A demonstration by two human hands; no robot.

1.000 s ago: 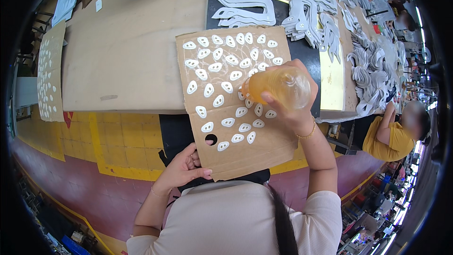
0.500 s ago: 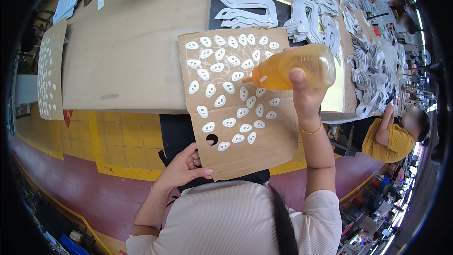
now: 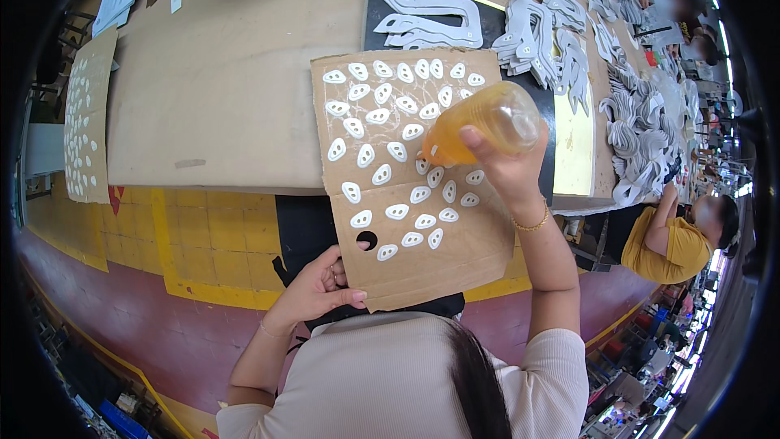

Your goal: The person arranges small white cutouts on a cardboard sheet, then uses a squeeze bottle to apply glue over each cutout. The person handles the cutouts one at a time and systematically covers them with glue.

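A sheet of cardboard (image 3: 455, 264) rests partly on the table edge and reaches toward my lap. Several small white oval pieces (image 3: 396, 151), each with two holes, are spread over it. My left hand (image 3: 318, 289) grips the sheet's lower left edge beside a round hole, thumb on top. In my right hand (image 3: 512, 164) is a clear squeeze bottle (image 3: 487, 114) of amber liquid, its orange cap tilted downward. The bottle's tip points at the white pieces near the sheet's middle; whether it touches one is hard to see.
Stacks of grey-white curved cut parts (image 3: 435, 16) lie on a black mat behind the cardboard, with more piles (image 3: 638, 122) to the right. Another dotted cardboard sheet (image 3: 88, 122) hangs at the table's left end. A person in a yellow shirt (image 3: 670, 236) sits at right.
My right hand has moved the bottle left and slightly down, tipping it more steeply over the white pieces. My left hand keeps its place on the cardboard.
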